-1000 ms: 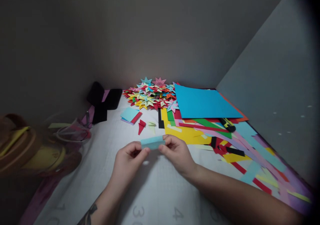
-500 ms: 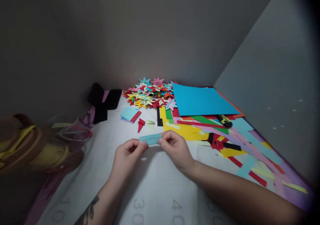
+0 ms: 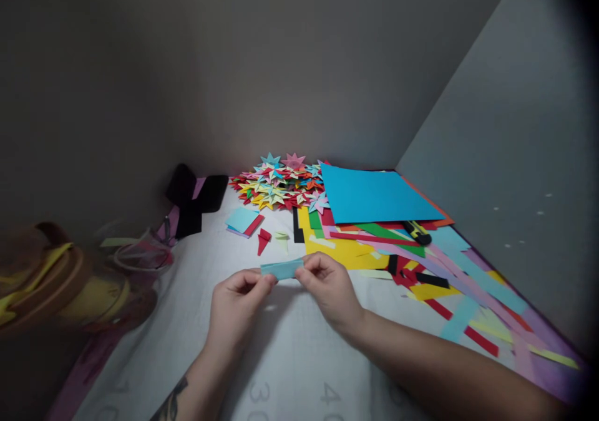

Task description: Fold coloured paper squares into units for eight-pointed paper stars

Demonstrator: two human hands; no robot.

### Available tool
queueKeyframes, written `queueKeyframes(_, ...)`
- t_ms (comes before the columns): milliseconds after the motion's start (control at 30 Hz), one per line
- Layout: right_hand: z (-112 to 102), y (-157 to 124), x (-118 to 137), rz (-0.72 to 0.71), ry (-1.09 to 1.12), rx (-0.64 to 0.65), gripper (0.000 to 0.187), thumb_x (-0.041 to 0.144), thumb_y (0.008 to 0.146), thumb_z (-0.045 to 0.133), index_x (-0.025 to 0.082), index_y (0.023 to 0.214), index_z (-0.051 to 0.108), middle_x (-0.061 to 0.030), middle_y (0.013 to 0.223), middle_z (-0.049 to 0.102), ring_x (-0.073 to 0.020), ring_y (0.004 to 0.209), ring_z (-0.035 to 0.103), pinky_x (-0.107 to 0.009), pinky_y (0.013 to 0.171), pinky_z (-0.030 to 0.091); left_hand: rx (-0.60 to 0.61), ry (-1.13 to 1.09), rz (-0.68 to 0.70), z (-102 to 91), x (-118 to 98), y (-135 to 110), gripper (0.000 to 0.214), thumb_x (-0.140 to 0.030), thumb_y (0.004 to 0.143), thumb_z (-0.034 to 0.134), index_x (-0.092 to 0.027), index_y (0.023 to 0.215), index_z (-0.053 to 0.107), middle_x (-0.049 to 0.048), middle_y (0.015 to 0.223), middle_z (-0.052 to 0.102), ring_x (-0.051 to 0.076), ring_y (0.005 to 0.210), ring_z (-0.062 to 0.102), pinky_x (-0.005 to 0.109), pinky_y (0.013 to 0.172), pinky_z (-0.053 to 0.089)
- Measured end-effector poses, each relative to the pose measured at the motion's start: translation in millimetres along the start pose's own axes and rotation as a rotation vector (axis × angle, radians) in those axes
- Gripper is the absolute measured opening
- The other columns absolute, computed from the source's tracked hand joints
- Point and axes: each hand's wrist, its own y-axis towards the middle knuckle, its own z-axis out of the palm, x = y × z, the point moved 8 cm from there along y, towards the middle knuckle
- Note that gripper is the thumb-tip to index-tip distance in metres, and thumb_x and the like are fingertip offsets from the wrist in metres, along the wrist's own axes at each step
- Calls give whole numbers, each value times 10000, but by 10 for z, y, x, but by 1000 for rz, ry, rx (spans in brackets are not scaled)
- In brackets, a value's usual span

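Observation:
A light blue folded strip of paper [image 3: 283, 269] is stretched between my two hands above the white sheet. My left hand [image 3: 236, 302] pinches its left end with thumb and fingers. At the right end, my right hand [image 3: 331, 290] grips it the same way. Just beyond the paper lie a folded red paper piece [image 3: 263, 240] and a pale green one [image 3: 282, 239]. Behind them is a small stack of paper squares [image 3: 242, 220], with light blue on top.
Folded paper stars [image 3: 276, 187] are heaped by the wall. A large blue sheet [image 3: 374, 193] covers other coloured paper at right, with a yellow and black cutter [image 3: 418, 232] and scattered paper strips [image 3: 468, 315]. A plastic cup [image 3: 140, 252] and black pieces [image 3: 189, 218] stand left.
The folded edge along the top of the blue paper lies flatter than before, with both hands still pinching its ends. The whole view has shifted slightly.

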Motion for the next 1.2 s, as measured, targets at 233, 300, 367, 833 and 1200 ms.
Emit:
queueKeyframes(233, 14, -8, -43, 24, 0, 32, 222, 302, 744, 671, 186, 638, 515, 9, 682, 544, -124, 637, 501, -248, 594, 407, -32, -37, -17, -14, 33, -22, 249, -336, 640, 730, -162, 527, 592, 5, 593, 633, 124, 584, 548, 225, 568, 429)
queueKeyframes(300, 19, -10, -63, 37, 12, 45, 222, 304, 753, 666, 187, 646, 510, 6, 688, 551, -128, 645, 512, -254, 602, 409, -39, -39, -23, -17, 57, -22, 257, -340, 642, 734, -161, 529, 588, 2, 593, 632, 122, 590, 548, 223, 573, 429)
queueKeyframes(367, 25, -14, -86, 47, 29, 56, 223, 301, 760, 663, 188, 650, 505, 7, 689, 553, -127, 644, 519, -255, 601, 410, -50, -41, -26, -21, 73, -26, 267, -344, 645, 735, -162, 526, 581, 1, 593, 630, 119, 591, 548, 221, 574, 430)
queueKeyframes(833, 30, -31, -101, 11, 8, -1, 189, 193, 766, 634, 223, 810, 453, 37, 745, 504, -108, 674, 528, -230, 620, 450, -124, 17, 69, -51, -19, -50, 256, -309, 669, 713, -155, 530, 563, -8, 593, 611, 105, 575, 556, 203, 555, 444)
queueKeyframes(1200, 98, -39, -90, -107, -359, 167, 237, 159, 800, 555, 241, 1019, 518, -17, 951, 577, -128, 733, 550, -256, 652, 467, -25, 115, 129, 5, -40, -13, 222, -266, 698, 679, -188, 806, 502, -48, 650, 575, 96, 573, 545, 196, 545, 432)
